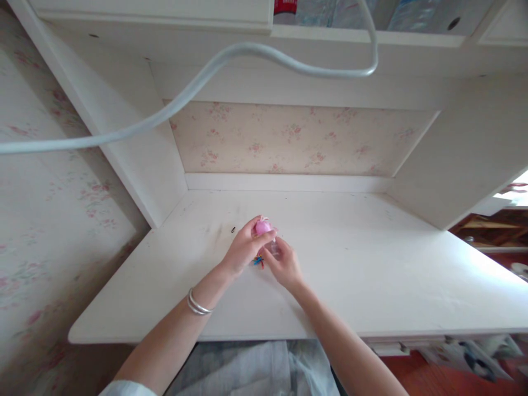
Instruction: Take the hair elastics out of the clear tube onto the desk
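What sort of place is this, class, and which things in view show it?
Probably a room in a home: a white desk, floral wallpaper behind it, and a white overhead shelf suggest a study corner.

Two hands, one pink thing, one desk.
Counted singly: one left hand [247, 245], one right hand [286, 265], one pink thing [263, 226], one white desk [371, 264], one small dark loop [233, 230], one pale cable [256, 49], one red label [285, 6]; the silver bangle [198, 305] shows two bands, and the bunch of coloured strips [258, 261] is one, its strips too small to count.
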The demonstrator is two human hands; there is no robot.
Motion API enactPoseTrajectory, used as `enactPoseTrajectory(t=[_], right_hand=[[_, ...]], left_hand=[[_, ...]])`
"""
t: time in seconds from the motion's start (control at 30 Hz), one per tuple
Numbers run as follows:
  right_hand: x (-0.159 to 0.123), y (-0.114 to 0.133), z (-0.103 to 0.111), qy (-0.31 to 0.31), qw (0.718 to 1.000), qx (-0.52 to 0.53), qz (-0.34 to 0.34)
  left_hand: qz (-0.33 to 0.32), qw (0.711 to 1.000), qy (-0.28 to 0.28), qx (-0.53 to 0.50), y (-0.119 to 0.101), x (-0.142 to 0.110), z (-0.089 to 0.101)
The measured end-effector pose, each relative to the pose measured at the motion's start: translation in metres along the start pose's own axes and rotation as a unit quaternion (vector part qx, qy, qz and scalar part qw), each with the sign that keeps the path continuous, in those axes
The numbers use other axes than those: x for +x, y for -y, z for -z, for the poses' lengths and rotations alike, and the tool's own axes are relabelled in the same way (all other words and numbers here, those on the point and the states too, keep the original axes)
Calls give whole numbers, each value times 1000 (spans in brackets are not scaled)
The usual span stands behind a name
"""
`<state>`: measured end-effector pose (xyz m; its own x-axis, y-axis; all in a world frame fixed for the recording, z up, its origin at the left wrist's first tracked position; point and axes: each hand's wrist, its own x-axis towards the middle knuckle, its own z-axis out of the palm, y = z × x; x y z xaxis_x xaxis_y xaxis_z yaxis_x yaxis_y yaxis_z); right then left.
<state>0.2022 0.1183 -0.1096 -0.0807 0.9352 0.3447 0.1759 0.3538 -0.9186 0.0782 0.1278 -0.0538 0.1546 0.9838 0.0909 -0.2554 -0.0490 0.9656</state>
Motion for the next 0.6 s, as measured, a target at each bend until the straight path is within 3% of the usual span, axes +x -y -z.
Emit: enactPoseTrajectory(t=[0.1,0.17,0.27,0.4,0.5,0.6], right_hand=[[-3,2,-6,-42,992,-108,57],[-4,2,-7,-52,989,-122,59],[-4,2,-2,-18,998,-64,19],[-4,6,4,125,988,80,-51],[-5,11,4,204,966,141,-70],[-3,11,0,199,965,155,-70]], left_hand=[[-13,994,-83,66,2,7,-14],[-18,991,-93,98,3,12,-18],[-10,996,-9,87,-1,14,-15],[18,989,143,35,-10,7,-2],[41,982,186,14,-12,4,7],[49,981,186,-3,-10,6,12]])
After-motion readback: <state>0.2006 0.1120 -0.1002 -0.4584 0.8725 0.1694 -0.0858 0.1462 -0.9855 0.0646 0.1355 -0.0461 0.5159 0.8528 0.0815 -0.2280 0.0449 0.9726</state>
